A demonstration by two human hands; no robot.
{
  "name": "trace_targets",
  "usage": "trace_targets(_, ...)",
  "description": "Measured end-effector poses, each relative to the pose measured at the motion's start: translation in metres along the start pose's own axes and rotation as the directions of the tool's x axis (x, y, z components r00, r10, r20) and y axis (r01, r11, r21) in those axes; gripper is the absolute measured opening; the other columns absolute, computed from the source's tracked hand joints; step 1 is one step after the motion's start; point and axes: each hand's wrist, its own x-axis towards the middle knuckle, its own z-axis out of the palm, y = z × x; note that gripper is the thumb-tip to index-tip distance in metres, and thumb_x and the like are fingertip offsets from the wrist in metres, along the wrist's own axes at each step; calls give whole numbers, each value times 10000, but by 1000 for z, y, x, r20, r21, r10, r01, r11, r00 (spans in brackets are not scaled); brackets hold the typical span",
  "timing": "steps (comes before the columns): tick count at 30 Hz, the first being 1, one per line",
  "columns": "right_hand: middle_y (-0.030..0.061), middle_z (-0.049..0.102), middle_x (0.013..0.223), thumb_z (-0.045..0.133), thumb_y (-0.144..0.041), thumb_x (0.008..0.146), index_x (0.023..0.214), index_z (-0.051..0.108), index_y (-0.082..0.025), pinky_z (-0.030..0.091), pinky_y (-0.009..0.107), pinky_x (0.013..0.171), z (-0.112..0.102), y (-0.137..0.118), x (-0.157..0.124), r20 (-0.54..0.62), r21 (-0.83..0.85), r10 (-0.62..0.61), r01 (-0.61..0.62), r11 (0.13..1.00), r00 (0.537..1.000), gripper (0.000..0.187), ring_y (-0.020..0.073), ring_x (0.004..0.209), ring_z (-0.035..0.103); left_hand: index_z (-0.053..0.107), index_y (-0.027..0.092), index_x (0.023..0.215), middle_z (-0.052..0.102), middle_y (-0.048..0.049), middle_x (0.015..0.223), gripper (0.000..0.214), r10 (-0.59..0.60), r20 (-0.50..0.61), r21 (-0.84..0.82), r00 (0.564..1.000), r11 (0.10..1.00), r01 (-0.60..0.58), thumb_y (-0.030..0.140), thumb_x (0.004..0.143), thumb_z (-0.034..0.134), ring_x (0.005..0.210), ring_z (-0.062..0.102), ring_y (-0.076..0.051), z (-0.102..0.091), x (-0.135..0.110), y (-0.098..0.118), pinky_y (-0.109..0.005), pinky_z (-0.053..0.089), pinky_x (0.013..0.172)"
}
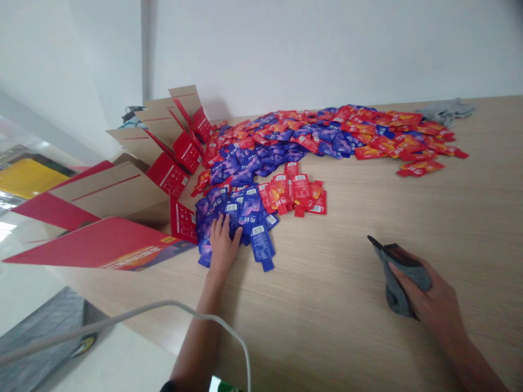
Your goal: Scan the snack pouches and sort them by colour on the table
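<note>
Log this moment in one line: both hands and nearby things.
left hand: fingers spread on blue packets | right hand: gripping grey cloth | mixed packet heap: farther back | red cartons: flaps open, left

A person's bare left forearm (199, 351) stretches up from the lower edge of the view, the left hand (223, 245) palm down, fingers slightly spread and thumb angled out to the right. Well apart from it, the right hand (438, 299) curls in a grip, thumb extended, as the right forearm (476, 359) slants in from the lower right.
</note>
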Motion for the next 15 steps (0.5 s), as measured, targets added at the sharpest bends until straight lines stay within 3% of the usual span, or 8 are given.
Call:
trace_targets(5,105,758,1239,666,-712,795,1293,705,-253,504,558,1061,0,0,-1,14,22,-25,25,999,1000,678,391,1159,688,521,188,1502,465,-180,1594,531,46,-39,31,998,998,-45,455,1044,553,1542,330,-377,-3,-3,9,-620,332,1231)
trace_targets(8,93,761,1246,663,-703,801,1309,695,-269,513,558,1051,1,1,-1,22,30,-23,22,999,1000,668,379,1147,697,564,200,1443,483,-171,1558,445,100,-96,15,990,995,-99,415,1052,560,1503,377,-357,-10,-2,30,-595,341,1224)
trace_targets(12,95,769,1228,672,-696,798,1293,700,-256,522,534,1042,2,1,1,24,39,-32,31,999,999,663,364,1126,705,640,212,1282,591,-142,1365,279,210,-97,-106,973,970,-220,365,1063,563,1329,535,-303,-12,5,86,-523,423,1145)
trace_targets(15,98,778,1201,677,-659,820,1263,715,-235,526,524,1043,3,-1,0,12,50,-56,55,997,998,614,351,1116,712,649,203,1183,634,-121,1194,221,336,-20,-240,942,913,-331,362,1078,538,1172,608,-259,-3,17,141,-428,499,1036)
